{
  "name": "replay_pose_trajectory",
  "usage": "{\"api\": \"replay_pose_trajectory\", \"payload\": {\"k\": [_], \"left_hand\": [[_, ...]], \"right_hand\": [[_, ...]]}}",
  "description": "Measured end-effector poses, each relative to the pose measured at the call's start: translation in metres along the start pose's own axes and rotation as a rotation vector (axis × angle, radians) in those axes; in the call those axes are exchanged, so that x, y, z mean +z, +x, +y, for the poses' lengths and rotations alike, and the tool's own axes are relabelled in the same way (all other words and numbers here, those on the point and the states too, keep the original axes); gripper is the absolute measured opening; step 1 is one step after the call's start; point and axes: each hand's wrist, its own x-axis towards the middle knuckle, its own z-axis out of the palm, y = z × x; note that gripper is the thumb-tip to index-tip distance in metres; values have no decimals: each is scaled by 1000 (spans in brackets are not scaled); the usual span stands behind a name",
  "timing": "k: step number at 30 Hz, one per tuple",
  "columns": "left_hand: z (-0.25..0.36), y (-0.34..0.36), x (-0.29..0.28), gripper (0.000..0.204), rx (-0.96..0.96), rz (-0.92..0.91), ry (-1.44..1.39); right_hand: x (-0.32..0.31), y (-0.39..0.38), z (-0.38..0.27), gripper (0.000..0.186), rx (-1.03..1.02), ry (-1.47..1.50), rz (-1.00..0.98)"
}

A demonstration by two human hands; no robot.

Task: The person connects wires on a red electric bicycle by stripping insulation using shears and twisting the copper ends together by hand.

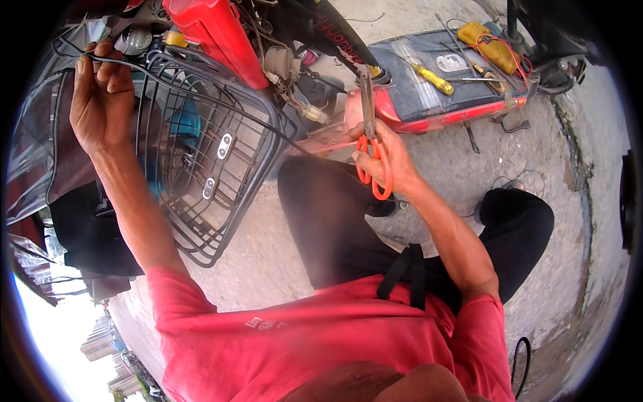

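Observation:
My left hand [100,100] is raised at the upper left, its curled fingers pinching a thin black cable [144,69] above a black wire basket [201,167]. My right hand [395,161] grips scissors [375,164] with orange handles, blades pointing up and almost together. Beside the scissors hangs exposed wiring with a pale connector [313,112], below a red vehicle panel [214,37] and a dark frame tube with red lettering.
A red-and-black deck [439,114] carries a yellow-handled screwdriver [434,78], other tools and a yellow meter [487,47] with red leads. Clear plastic sheeting [30,147] is on the left. My bent legs are over the cracked concrete floor [549,154].

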Motion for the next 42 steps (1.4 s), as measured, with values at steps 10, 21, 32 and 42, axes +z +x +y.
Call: {"api": "replay_pose_trajectory", "payload": {"k": [10, 21, 32, 42], "left_hand": [[-17, 1, 6, 20, 154, 134, 216], [-25, -1, 20, 15, 115, 194, 293], [-50, 12, 10, 20, -53, 278, 371], [-44, 11, -10, 16, -56, 280, 344]], "right_hand": [[13, -29, -21, 22, 117, 77, -276], [36, -47, -40, 12, 33, -12, -187], [-23, -17, 12, 19, -98, -283, 90], [-21, 45, 17, 18, 6, -275, 379]]}}
